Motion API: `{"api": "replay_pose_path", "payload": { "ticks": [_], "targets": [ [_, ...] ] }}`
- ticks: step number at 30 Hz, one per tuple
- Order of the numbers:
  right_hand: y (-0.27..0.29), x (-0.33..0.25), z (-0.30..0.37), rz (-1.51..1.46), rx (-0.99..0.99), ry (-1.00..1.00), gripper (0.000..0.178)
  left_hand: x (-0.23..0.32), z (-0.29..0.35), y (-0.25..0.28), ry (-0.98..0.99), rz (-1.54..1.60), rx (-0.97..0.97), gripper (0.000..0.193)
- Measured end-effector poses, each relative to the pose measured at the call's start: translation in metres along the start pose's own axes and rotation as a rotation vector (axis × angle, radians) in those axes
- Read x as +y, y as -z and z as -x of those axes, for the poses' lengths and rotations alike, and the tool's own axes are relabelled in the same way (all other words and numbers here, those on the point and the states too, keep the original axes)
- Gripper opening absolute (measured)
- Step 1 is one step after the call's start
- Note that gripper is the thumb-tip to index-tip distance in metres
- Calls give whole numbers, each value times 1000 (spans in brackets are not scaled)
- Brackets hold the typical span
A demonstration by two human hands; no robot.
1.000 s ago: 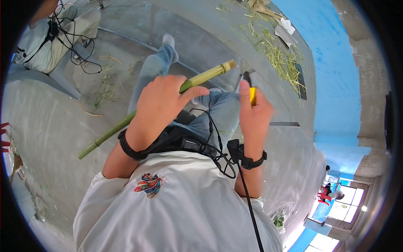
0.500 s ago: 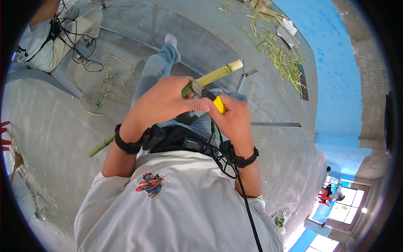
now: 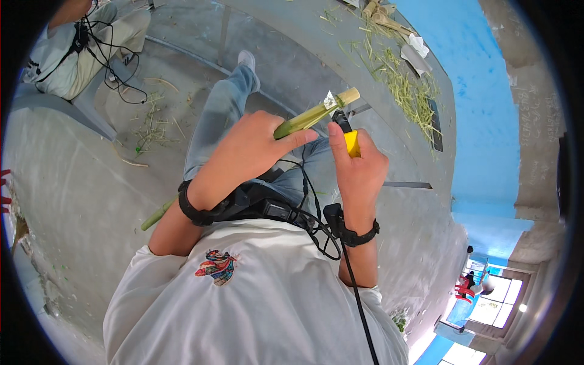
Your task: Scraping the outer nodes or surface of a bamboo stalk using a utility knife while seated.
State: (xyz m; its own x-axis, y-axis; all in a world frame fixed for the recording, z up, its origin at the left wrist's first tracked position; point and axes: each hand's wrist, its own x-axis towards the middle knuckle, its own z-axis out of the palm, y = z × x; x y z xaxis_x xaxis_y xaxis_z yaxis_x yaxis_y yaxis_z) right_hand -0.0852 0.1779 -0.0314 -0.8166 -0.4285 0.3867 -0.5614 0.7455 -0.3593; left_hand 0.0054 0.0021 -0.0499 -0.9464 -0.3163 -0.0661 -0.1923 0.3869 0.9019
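Note:
My left hand (image 3: 249, 146) is closed around a green bamboo stalk (image 3: 309, 117). The stalk slants from lower left to upper right, with a node and a pale cut end at the top; its lower end shows past my left forearm. My right hand (image 3: 360, 170) grips a yellow and black utility knife (image 3: 352, 144), thumb along the handle. The shiny blade (image 3: 330, 100) lies against the stalk near the node. My left thumb points along the stalk toward the knife.
A grey table (image 3: 420, 146) at the right carries green shavings (image 3: 395, 85), a dark flat bar (image 3: 435, 125) and pale bamboo pieces (image 3: 383, 17). More shavings (image 3: 152, 125) litter the floor. Another person (image 3: 91, 52) sits at upper left with black cables. A black cable (image 3: 359, 304) runs down my front.
My right hand has moved up and right with the knife, and the blade went from beside my left hand to near the stalk's node. My left hand keeps its hold on the stalk.

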Motion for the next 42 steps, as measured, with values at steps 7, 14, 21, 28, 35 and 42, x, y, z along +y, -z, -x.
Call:
{"api": "replay_pose_path", "payload": {
  "ticks": [7,14,21,28,35,42],
  "targets": [
    [-5,7,7,-51,142,-19,49,0,-3,2,-58,-63,-59,69],
    [25,30,-6,-53,285,-157,50,-9,9,16,10,-238,-63,68],
    [16,7,6,-341,-34,-143,51,-7,5,16,-66,-121,-212,73],
    [5,-7,15,-196,-269,21,49,-11,4,18,-138,-28,-182,69],
    [-2,-11,17,-152,-338,111,47,-6,8,25,-168,91,-180,58],
    [-10,-11,18,-209,-373,111,48,-10,7,20,-204,113,-105,56]
  ]
}}
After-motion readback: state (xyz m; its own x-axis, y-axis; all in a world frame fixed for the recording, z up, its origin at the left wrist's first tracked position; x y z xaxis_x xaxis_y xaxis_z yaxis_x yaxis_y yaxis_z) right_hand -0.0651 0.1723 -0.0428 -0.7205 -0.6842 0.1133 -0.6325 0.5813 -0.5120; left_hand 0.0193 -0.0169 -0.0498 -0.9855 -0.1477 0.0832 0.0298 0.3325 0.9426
